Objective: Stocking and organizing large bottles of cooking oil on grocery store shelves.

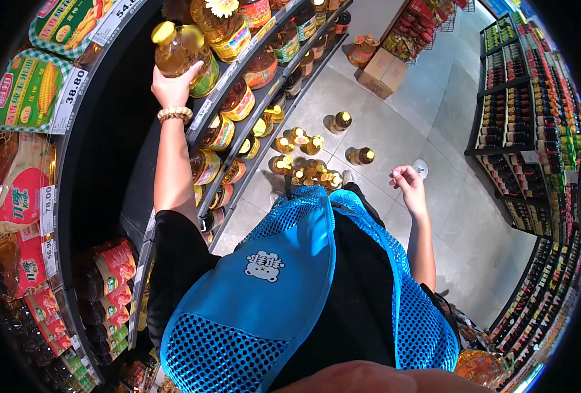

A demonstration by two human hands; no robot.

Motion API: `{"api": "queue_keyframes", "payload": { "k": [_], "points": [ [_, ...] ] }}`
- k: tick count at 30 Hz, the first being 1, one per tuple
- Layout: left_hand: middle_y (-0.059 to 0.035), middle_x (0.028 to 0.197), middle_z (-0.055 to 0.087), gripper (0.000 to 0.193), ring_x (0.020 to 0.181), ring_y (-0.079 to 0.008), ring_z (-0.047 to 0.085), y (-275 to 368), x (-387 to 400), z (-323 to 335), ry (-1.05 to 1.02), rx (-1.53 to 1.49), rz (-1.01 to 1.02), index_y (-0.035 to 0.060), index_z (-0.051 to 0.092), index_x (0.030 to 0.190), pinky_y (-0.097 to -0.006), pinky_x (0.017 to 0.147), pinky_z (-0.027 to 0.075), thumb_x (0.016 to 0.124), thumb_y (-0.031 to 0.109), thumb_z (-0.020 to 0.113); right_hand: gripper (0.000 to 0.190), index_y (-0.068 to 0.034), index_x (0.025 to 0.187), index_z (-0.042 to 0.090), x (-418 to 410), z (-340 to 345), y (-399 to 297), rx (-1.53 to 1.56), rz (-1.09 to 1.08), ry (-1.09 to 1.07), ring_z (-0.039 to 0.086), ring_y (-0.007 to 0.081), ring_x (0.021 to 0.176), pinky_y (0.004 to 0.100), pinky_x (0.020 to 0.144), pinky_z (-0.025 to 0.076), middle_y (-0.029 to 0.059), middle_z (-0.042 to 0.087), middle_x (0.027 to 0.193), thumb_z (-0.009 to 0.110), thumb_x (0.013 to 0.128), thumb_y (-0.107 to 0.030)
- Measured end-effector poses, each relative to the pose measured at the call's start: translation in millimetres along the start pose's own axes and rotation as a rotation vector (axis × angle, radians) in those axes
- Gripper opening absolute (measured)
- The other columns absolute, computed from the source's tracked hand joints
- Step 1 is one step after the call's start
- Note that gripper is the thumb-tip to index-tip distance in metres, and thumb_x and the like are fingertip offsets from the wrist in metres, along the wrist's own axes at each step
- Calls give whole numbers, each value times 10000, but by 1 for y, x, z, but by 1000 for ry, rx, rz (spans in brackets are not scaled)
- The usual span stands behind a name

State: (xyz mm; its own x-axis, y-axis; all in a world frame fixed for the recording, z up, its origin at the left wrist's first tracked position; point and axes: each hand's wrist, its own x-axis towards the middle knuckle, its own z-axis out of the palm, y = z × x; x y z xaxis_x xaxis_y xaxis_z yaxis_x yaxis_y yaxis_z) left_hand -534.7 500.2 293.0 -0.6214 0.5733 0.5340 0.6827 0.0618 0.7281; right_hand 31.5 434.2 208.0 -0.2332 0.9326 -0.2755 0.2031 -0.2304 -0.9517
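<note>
My left hand (171, 89), with a beaded bracelet on its wrist, grips the lower part of a clear yellow-capped bottle of cooking oil (172, 58) on the upper shelf at left. Right beside it on that shelf stands another oil bottle with a green label (207, 78). My right hand (409, 184) hangs over the floor with loosely bent fingers and nothing in it. Between the shelf and that hand, several yellow-capped bottles (315, 169) stand on the floor by my feet. Two more, a dark bottle (340, 122) and a golden-brown bottle (360, 156), stand apart from the group.
Oil bottles (239, 100) line the lower tiers of the shelf (231, 147). Large oil jugs (30, 93) face out at far left, above price tags. A cardboard box (383, 73) sits on the tiled floor ahead. Bottle-filled shelves (509, 118) stand across the aisle.
</note>
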Motion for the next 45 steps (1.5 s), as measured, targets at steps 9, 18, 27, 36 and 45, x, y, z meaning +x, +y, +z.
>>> {"api": "queue_keyframes", "payload": {
  "k": [9,18,27,36,45],
  "points": [
    [-55,964,654,449,812,-125,611,-28,21,14,-254,-402,-162,-13,616,1007,-272,775,475,638,134,826,170,-31,934,575,26,-10,22,14,36,-23,566,100,686,236,634,441,25,605,807,565,893,-196],
    [-41,1021,628,428,921,-176,611,-5,29,-1,-605,-203,-496,88,582,1092,-392,715,532,739,259,750,182,-36,935,581,36,-21,55,50,60,-12,577,100,680,236,603,437,30,612,807,559,894,-212],
    [-38,941,651,374,809,-135,633,0,27,3,-535,-218,-482,65,626,1009,-312,647,535,713,233,780,178,-35,926,568,54,-2,59,14,85,-130,562,104,671,241,608,444,35,601,793,552,903,-211],
    [-48,1106,602,578,1002,-190,585,-12,29,-5,-652,-204,-462,96,501,1187,-414,801,497,716,302,766,169,-38,924,561,58,-3,63,-30,78,-173,568,110,664,244,602,446,44,606,800,543,903,-205],
    [-48,1098,603,587,994,-158,583,-17,17,1,-554,-189,-430,85,485,1178,-324,777,494,714,304,771,180,-35,919,559,48,-21,97,17,119,-205,566,110,659,248,602,446,54,606,802,551,898,-214]
  ]
}}
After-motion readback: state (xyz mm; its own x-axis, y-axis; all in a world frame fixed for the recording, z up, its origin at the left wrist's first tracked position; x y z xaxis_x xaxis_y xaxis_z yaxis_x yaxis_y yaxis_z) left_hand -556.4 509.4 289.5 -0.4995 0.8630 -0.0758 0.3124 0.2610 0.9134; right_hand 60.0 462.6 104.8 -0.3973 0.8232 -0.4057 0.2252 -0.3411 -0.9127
